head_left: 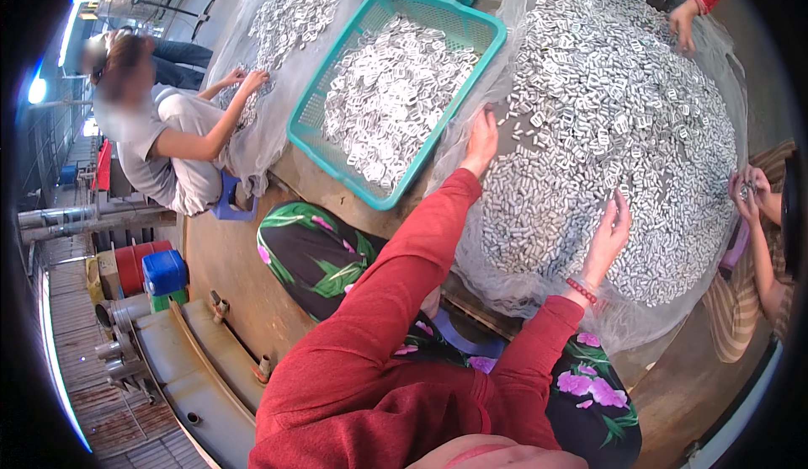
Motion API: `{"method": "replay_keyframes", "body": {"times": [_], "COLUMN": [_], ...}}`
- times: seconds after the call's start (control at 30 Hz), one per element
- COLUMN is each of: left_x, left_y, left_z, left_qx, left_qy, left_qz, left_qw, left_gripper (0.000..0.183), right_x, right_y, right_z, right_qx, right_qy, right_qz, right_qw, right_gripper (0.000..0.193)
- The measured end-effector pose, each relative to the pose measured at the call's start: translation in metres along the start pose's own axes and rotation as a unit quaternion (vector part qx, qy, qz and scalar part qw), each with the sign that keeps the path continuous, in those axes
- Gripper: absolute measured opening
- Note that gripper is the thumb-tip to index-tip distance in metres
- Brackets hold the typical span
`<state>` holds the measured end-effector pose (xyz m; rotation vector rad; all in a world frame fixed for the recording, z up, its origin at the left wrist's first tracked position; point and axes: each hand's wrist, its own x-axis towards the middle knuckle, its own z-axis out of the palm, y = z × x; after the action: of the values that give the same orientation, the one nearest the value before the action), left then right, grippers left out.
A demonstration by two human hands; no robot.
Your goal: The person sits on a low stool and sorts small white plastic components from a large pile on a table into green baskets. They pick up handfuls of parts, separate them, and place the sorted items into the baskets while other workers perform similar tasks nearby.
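Sheet [627,330] w/ silvery pcs [581,73]; R hand [609,237] above (L hand [481,142] nr basket [316,111]).

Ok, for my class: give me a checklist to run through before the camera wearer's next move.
1. Right hand over the metal pile: ok.
2. Right hand gripping a piece: cannot tell; pieces show right by the fingertips.
3. Left hand apart from the teal basket: ok, it is beside the pile's left edge.
4. Pile all one kind: not ok; slotted pieces lie among small rounded ones.
5. Co-workers' hands apart from the wearer's: ok.
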<state>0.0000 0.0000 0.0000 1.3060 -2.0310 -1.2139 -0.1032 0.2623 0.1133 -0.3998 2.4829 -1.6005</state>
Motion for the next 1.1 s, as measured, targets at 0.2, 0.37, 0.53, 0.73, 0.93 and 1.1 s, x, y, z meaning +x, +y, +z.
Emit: {"method": "replay_keyframes", "body": {"times": [0.2,0.37,0.53,0.73,0.93,1.1], "left_x": [0.017,0.061,0.105,0.088,0.015,-0.038], "left_y": [0.018,0.038,0.022,0.028,0.041,0.063], "left_z": [0.041,0.074,0.089,0.102,0.105,0.103], "left_qx": [0.0,0.011,0.051,0.073,-0.016,-0.052], "left_qy": [0.063,-0.02,0.019,-0.01,0.014,-0.046], "left_qz": [0.057,0.133,0.134,0.098,0.094,0.127], "left_qw": [0.996,0.991,0.99,0.992,0.995,0.989], "left_gripper": [0.038,0.049,0.063,0.062,0.057,0.044], "right_x": [0.009,0.022,0.066,0.117,0.089,0.049], "right_y": [0.044,0.033,0.052,0.084,0.064,0.063], "right_z": [0.004,0.016,0.037,0.06,0.109,0.113], "right_qx": [0.008,0.088,0.106,-0.102,-0.231,-0.187], "right_qy": [0.054,0.064,0.052,0.069,0.06,0.009], "right_qz": [0.061,0.118,0.091,0.037,0.002,-0.014], "right_qw": [0.997,0.987,0.989,0.992,0.971,0.982], "right_gripper": [0.03,0.033,0.048,0.065,0.07,0.065]}}
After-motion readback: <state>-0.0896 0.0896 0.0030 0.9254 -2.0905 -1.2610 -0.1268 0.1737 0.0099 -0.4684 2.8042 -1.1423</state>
